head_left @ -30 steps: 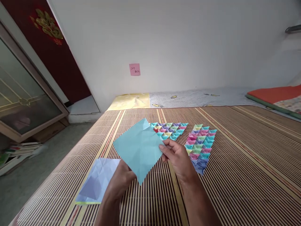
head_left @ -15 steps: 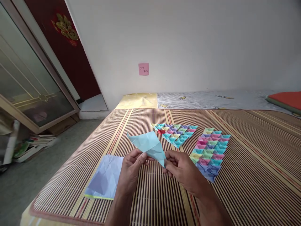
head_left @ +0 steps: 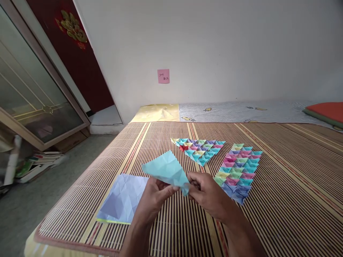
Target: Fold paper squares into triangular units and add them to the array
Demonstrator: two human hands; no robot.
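Note:
A creased light-blue sheet of paper (head_left: pixel 167 167) is held up above the mat between my two hands. My left hand (head_left: pixel 158 194) pinches its lower edge, thumb on the near side. Closed on its lower right corner is my right hand (head_left: pixel 202 187), with some fingertips hidden behind the paper. Beside my left wrist lies a stack of creased lavender paper sheets (head_left: pixel 122 198), a yellow-green edge showing beneath. Beyond my hands a triangular group of small folded paper pieces (head_left: pixel 200 150) is laid out, and a slanted block of more folded pieces (head_left: pixel 238 171) lies to the right.
A striped bamboo mat (head_left: pixel 80 200) covers the bed, with patterned cloth (head_left: pixel 219 112) along the wall. A pink note (head_left: pixel 163 76) is stuck to the wall. An orange folded item (head_left: pixel 325 112) lies at far right; books (head_left: pixel 40 164) are on the floor at left.
The blue sheet has bent further, its lower edge curling toward me and its left tip lowered. My left thumb has shifted right along the lower edge, closer to my right hand.

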